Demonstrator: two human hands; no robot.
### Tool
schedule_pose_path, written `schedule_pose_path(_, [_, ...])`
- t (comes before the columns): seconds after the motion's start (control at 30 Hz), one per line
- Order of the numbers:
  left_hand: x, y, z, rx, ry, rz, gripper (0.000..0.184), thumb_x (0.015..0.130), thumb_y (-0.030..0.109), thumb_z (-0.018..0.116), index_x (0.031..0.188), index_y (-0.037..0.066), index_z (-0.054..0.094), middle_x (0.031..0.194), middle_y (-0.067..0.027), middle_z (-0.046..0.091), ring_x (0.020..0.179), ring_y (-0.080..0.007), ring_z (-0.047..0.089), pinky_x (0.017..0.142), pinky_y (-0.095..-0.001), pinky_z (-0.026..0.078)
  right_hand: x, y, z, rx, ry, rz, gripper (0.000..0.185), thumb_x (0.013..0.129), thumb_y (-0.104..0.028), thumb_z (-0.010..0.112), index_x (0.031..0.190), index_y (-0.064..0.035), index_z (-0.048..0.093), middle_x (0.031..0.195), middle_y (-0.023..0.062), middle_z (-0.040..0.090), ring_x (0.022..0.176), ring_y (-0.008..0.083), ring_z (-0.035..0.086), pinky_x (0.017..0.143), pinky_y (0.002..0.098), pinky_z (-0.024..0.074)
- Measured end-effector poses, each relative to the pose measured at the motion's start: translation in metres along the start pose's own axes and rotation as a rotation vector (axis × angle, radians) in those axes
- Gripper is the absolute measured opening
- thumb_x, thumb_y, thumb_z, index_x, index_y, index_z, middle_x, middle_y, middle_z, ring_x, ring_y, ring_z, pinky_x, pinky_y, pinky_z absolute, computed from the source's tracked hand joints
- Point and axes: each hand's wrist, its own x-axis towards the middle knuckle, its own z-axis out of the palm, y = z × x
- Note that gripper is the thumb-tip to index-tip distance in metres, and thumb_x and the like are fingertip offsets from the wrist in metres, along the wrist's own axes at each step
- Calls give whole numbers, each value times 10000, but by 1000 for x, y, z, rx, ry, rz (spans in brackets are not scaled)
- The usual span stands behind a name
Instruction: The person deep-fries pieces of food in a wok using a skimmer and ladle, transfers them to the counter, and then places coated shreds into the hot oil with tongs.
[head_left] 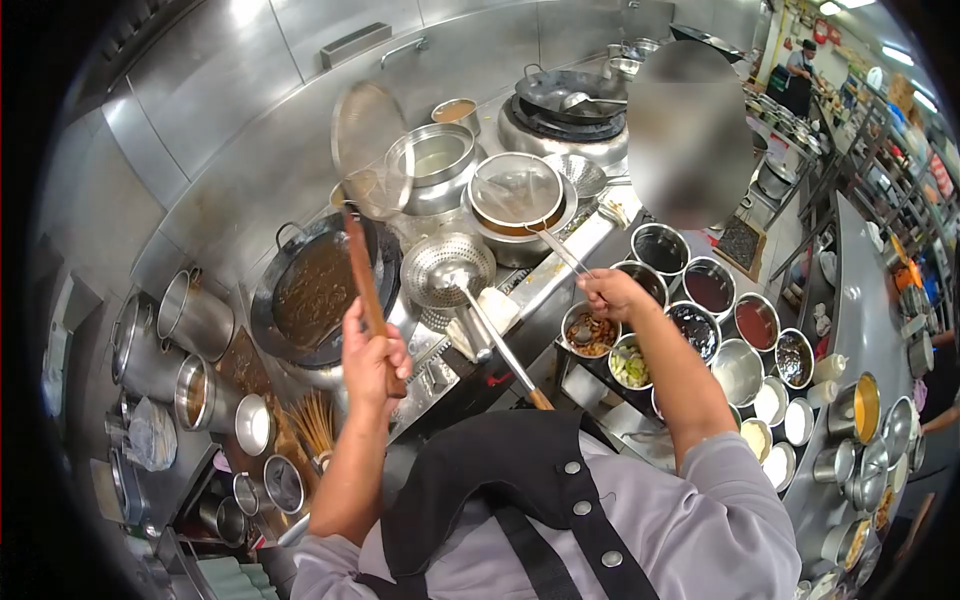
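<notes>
My left hand (pixel 374 362) is closed around the wooden handle of a large round mesh skimmer (pixel 370 130), raised and somewhat blurred beside the wok. Brown liquid lies in this wok (pixel 318 285), left of the hand. In my right hand (pixel 613 296) is the thin metal handle of a fine-mesh strainer (pixel 515 187). Its round mesh sits over a metal pot (pixel 525 243), with brown liquid visible under the rim. Between my hands, a perforated scoop (pixel 447 268) rests on the stove with its handle toward me.
Several seasoning containers (pixel 708 287) stand at the right. A second wok (pixel 570 95) with a ladle is at the back. Steel pots (pixel 195 315) line the left. Bamboo sticks (pixel 312 422) stand low left. A nearby person's blurred shape (pixel 690 140) is beyond my right hand.
</notes>
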Motion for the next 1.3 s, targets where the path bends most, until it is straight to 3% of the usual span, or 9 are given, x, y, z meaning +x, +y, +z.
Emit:
schedule_pose_path(0.1, [17,-28,34,-96,-70,-125,712,770,-94,454,1424,158,326,905,-132,527,566,-151,492,413,-277,430,1,10,9,541,-208,-149,119,961,-85,585,1069,-99,535,622,-33,431,454,67,333,414,234,249])
schedule_pose_path(0.37, [48,-123,88,-478,-234,-563,477,826,-29,523,1267,105,401,976,-191,573,696,-230,582,609,-362,529,-66,-22,53,346,-126,-265,407,992,-113,529,1372,-56,394,617,14,460,427,99,364,403,250,277])
schedule_pose_path(0.57, [35,-135,146,-48,-397,-650,410,941,73,511,1338,75,409,1027,-144,639,773,-254,658,641,-367,563,-50,-23,47,158,-12,-139,615,967,-189,596,1485,-11,319,680,24,537,476,117,447,421,268,335])
schedule_pose_path(0.7, [18,-141,125,304,-781,-691,495,1005,155,555,1452,67,362,1054,-122,656,805,-216,673,672,-357,582,-72,-15,21,-280,291,-324,462,985,-400,573,1235,-15,621,1050,57,669,864,161,624,766,320,519])
schedule_pose_path(0.83, [6,-115,51,669,-927,-423,387,1012,215,586,1356,46,539,1074,-77,669,860,-137,656,761,-281,553,-144,30,-2,-86,510,-437,352,1036,-316,521,1280,-75,600,837,10,614,635,60,555,503,198,414])
schedule_pose_path(1.03, [27,-71,-87,1277,-304,612,397,782,207,722,1121,10,656,988,-175,648,1024,-380,579,989,-461,419,-248,190,-13,52,836,-288,238,1007,-206,569,1210,-87,605,780,15,607,605,74,554,529,216,443])
schedule_pose_path(1.1, [46,-13,-90,1549,-279,543,446,754,166,717,1164,13,630,1166,-197,621,1153,-404,523,1011,-478,402,-284,232,14,66,885,-187,317,973,-226,602,1251,-74,593,795,19,609,638,98,564,548,263,466])
schedule_pose_path(1.17, [74,-7,-128,1827,-186,933,539,776,189,757,1279,64,606,1334,-204,563,1214,-426,511,1039,-488,411,-310,278,35,-81,948,-60,364,954,-233,625,1264,-48,581,820,23,618,648,115,591,563,267,484])
schedule_pose_path(1.3, [133,-10,-189,2165,-415,311,666,926,295,661,1521,193,380,1462,-221,427,1313,-438,411,1082,-527,357,-360,320,77,-170,938,-30,426,931,-239,658,1285,-23,559,797,73,657,651,137,628,581,311,510])
